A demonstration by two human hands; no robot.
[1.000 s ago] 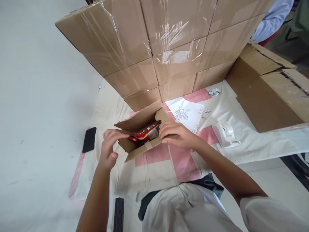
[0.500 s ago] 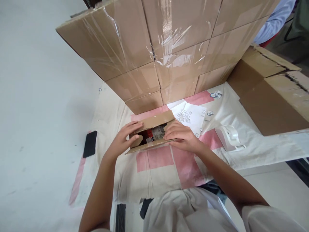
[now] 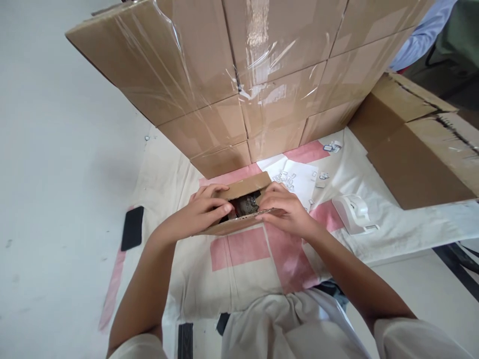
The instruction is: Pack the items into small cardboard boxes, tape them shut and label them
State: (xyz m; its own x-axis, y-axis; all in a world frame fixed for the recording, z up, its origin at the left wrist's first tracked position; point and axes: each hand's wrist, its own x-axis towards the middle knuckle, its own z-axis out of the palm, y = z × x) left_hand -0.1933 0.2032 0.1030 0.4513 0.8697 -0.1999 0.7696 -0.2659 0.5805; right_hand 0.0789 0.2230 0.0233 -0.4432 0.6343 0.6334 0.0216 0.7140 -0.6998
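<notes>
A small cardboard box (image 3: 245,187) lies in front of me with its long top flaps raised. Inside, a dark packed item (image 3: 247,204) with printed text shows through the gap; its kind cannot be made out. My left hand (image 3: 196,214) is closed over the box's left end, thumb reaching across the opening. At the right end, my right hand (image 3: 286,208) grips the cardboard, with fingertips curled over the edge and the short flap there. Both palms are hidden.
A wall of taped cardboard boxes (image 3: 277,99) rises behind. An open carton (image 3: 415,164) stands right, near a white tape dispenser (image 3: 354,213). Sheets of paper (image 3: 299,179) with small stickers lie on the cloth. A black phone (image 3: 132,228) rests left. Someone's sleeve (image 3: 424,37) shows at upper right.
My left hand has moved farther over the box's left end, and its thumb now covers the short flap there. The right hand stays at the right end. The view has shifted slightly.
</notes>
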